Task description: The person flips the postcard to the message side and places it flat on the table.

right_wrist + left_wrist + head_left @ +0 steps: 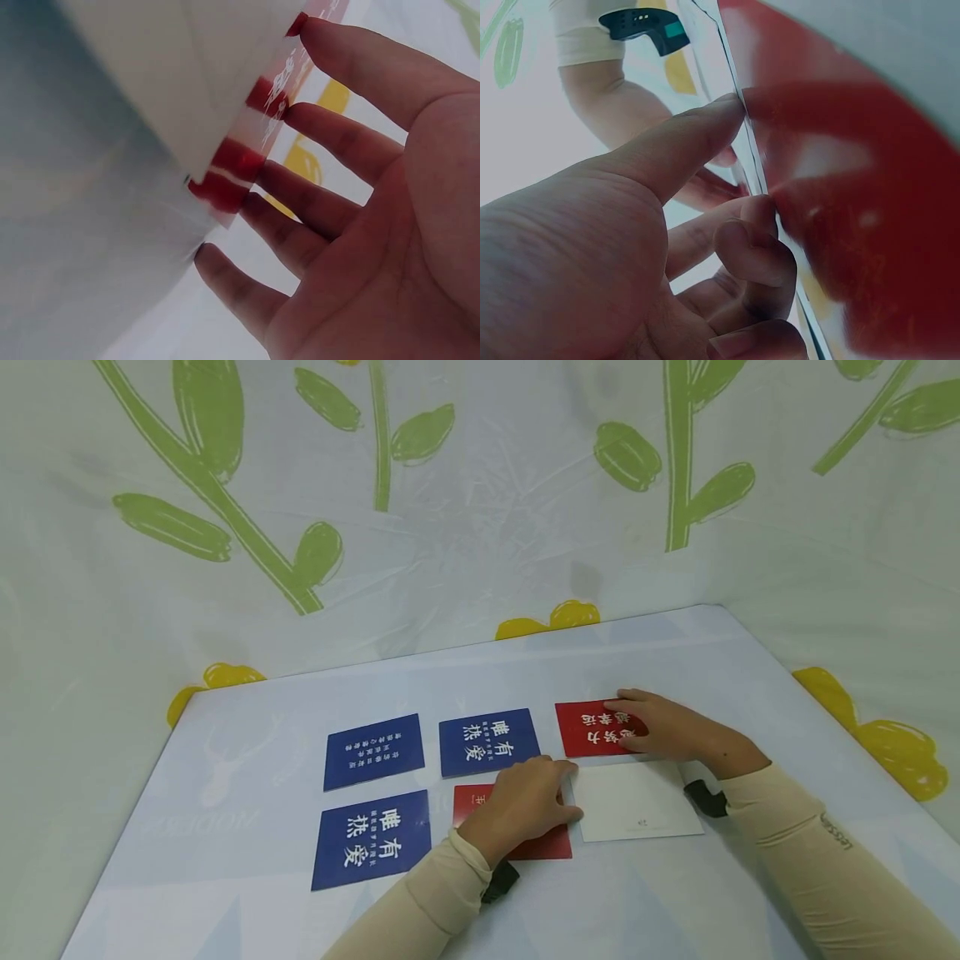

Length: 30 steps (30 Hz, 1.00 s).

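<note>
Left hand (pixel 520 806), fingers loosely bent, partly hides lower red card (pixel 550 847); right hand (pixel 671 728), fingers spread, upper red card (pixel 577 728).

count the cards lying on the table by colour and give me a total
Blue cards: 3
Red cards, both partly covered by the hands: 2
White card: 1
Total: 6
</note>
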Tool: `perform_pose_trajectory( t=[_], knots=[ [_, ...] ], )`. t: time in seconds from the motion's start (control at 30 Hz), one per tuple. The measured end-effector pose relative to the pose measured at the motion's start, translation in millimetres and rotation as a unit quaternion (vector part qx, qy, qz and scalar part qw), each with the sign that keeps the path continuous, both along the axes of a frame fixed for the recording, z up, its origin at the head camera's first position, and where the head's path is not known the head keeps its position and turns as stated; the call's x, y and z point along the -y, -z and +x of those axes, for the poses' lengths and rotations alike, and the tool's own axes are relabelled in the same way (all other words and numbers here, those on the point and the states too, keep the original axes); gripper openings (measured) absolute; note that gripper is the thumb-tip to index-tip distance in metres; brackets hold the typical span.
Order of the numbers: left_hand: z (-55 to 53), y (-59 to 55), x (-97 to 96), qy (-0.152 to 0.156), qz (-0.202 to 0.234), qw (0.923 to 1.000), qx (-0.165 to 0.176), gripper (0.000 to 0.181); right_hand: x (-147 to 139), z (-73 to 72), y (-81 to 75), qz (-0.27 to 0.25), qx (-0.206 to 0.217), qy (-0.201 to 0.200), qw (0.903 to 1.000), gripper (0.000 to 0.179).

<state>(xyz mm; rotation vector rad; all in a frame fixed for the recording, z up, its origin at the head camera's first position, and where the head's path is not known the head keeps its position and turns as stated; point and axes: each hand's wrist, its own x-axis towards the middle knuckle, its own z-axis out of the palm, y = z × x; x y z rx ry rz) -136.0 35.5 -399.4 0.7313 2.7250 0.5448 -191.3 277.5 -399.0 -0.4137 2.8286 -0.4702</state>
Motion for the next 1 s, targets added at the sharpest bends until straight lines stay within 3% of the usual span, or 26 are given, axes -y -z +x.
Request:
perform_pose_trajectory(
  t=[0.27, 0.47, 0.73, 1.0],
  knots=[
    [-0.5, 0.1, -1.0, 0.001, -0.002, 1.0000, 0.003, 0.062, -2.1, 0.5, 1.8, -0.013, 0.001, 0.007, 0.9999, 0.066],
    [-0.4, -11.1, -0.9, -0.012, 0.012, 0.9998, 0.001, 0.059, -1.3, 1.2, 1.0, -0.016, 0.006, 0.010, 0.9998, 0.066],
    [-11.8, -27.5, -7.0, -0.021, 0.001, 0.9987, -0.046, 0.057, -0.1, 1.2, 0.0, -0.027, 0.003, 0.010, 0.9996, 0.066],
    [-26.7, -28.9, -22.8, -0.007, -0.021, 0.9955, -0.092, 0.055, -3.0, 2.3, 0.6, -0.025, 0.001, 0.010, 0.9996, 0.069]
  ],
)
